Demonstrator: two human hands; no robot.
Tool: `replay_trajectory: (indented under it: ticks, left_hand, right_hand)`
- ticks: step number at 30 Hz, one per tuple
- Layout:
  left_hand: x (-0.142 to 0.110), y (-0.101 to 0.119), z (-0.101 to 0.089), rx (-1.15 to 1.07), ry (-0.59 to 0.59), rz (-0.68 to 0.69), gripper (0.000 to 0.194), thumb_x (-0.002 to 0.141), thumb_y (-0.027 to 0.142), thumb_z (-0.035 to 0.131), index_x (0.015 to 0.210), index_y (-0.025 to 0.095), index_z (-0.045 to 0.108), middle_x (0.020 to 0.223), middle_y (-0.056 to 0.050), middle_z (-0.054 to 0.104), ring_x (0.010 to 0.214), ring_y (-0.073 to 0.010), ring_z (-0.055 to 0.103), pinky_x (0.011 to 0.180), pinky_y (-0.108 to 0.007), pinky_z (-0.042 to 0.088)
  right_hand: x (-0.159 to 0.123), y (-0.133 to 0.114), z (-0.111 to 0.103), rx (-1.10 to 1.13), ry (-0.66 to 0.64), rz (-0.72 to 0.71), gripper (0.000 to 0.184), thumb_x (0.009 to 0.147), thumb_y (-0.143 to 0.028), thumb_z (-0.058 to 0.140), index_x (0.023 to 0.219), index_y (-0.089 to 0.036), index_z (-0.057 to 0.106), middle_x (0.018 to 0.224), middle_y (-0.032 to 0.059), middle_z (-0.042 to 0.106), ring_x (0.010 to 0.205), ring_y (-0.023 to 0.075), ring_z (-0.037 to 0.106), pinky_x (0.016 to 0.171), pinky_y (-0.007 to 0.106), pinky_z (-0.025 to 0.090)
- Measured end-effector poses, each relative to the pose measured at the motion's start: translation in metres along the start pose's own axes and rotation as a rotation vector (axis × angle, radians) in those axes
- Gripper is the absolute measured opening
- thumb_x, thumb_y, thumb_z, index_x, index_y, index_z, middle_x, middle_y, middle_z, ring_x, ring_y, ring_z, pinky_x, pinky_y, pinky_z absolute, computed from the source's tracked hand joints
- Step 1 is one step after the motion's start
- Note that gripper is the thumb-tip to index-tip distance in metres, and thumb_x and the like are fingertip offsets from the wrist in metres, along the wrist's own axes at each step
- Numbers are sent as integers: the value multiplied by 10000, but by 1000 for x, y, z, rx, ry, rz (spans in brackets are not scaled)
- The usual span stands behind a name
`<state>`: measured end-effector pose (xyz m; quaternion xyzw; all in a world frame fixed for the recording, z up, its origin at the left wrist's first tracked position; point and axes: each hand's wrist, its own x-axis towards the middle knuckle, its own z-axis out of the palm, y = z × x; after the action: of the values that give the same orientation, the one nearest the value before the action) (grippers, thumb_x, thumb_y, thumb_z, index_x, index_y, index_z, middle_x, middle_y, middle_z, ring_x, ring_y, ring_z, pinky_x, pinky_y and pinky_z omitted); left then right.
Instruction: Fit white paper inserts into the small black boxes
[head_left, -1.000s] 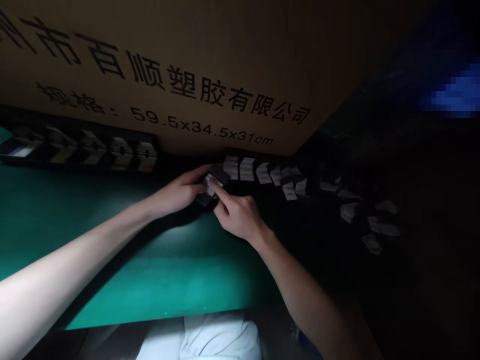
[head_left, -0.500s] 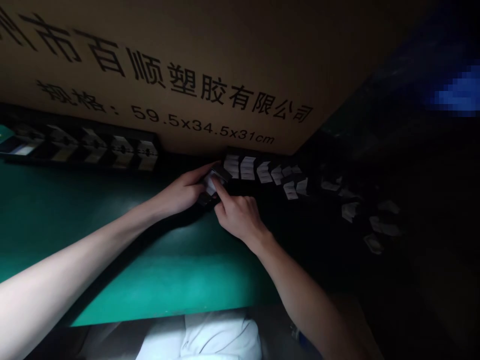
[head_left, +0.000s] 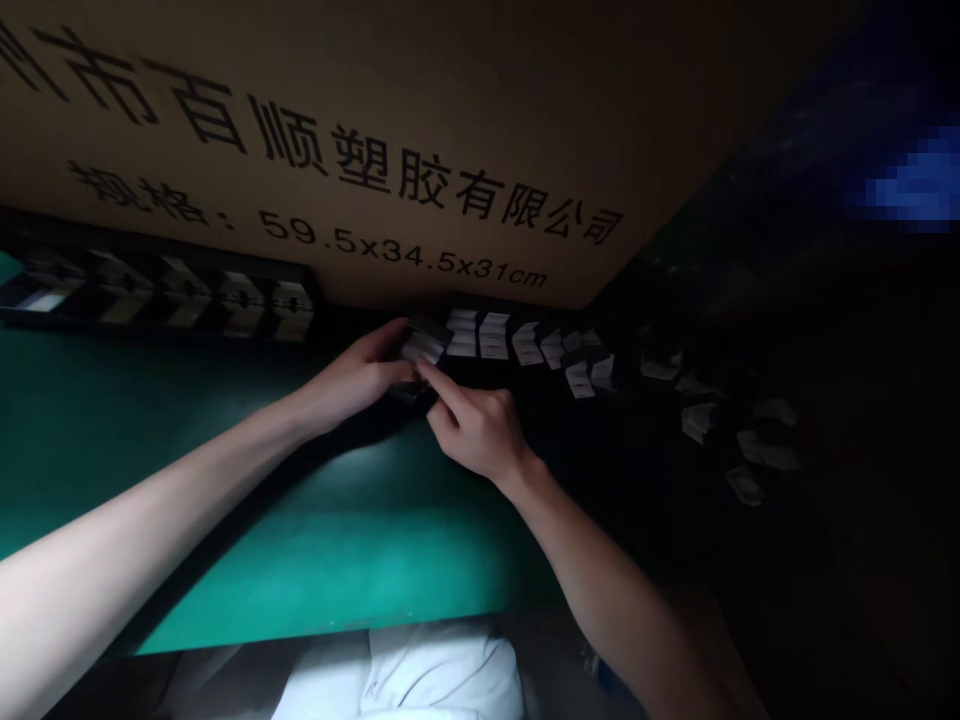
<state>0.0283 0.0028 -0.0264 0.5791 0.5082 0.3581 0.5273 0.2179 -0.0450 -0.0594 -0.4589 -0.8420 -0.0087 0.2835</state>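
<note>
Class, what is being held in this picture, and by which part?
The left hand holds a small dark piece, bearing a white slip, by its left edge.

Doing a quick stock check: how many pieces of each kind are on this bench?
Dark-framed pieces in the row at the back left: 5
Pale paper-like pieces right of the hands: about 14, dim light
Dark piece in the left hand: 1
Total: about 20

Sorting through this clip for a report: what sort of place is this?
Probably a factory workbench for small parts: a green bench mat, a cardboard carton printed with a plastics company's name and dimensions, and rows of small white pieces on a dark surface.
</note>
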Motion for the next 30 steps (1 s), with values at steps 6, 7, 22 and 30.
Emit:
replay_trajectory:
  ticks: [6,7,22,30]
  left_hand:
    - [1,-1,4,-235,19,-13,232,777,307,726,987,221,678,875,-10,701,829,-214,672,721,-314,547]
    - [1,-1,5,-244,33,-14,229,781,317,732,981,222,673,859,-6,700,813,-210,671,715,-313,548]
    - [2,-1,7,-297,59,-57,180,739,250,694,897,179,645,693,-11,700,602,-198,673,544,-285,528]
    - [1,5,8,-310,61,-78,123,710,233,687,806,173,640,646,-15,688,590,-186,670,533,-260,514]
  right_hand:
    - [0,1,1,120,207,-8,363,993,-134,452,999,-191,810,888,33,827,688,110,752,614,199,547]
    - [0,1,0,130,207,-1,362,992,-134,452,990,-194,809,884,31,827,681,111,751,607,200,546]
    - [0,2,6,184,224,7,330,981,-137,472,953,-200,794,834,15,817,654,108,736,603,202,534]
    - [1,1,5,226,273,-23,332,965,-130,473,916,-207,793,821,1,816,629,105,732,563,199,514]
